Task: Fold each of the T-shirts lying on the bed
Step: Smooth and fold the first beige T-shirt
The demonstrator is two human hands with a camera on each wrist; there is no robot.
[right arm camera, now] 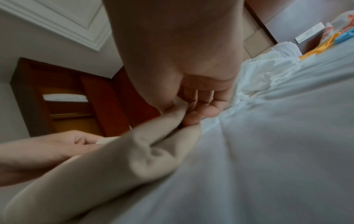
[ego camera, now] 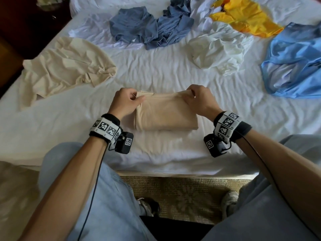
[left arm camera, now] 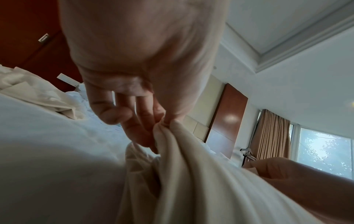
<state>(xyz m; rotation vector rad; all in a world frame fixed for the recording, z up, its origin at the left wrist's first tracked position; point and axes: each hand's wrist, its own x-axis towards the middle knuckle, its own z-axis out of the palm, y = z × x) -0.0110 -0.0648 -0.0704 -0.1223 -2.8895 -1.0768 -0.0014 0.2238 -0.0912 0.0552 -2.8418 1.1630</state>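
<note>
A tan T-shirt (ego camera: 163, 113) lies folded into a compact rectangle on the white bed (ego camera: 156, 72), near its front edge. My left hand (ego camera: 127, 100) pinches the shirt's far left corner between thumb and fingers. My right hand (ego camera: 198, 98) pinches its far right corner the same way. In the left wrist view my left hand (left arm camera: 153, 121) holds bunched tan T-shirt (left arm camera: 182, 166) cloth. The right wrist view has my right hand (right arm camera: 191, 109) gripping a fold of the tan T-shirt (right arm camera: 134, 151), with my left hand (right arm camera: 57, 147) beyond it.
Unfolded shirts lie around the bed: a cream one (ego camera: 64, 66) at left, two grey-blue ones (ego camera: 151, 26) at the back, a white one (ego camera: 220, 47), a yellow one (ego camera: 246, 14) and a light blue one (ego camera: 293, 61) at right. Carpet (ego camera: 182, 197) lies below the bed's edge.
</note>
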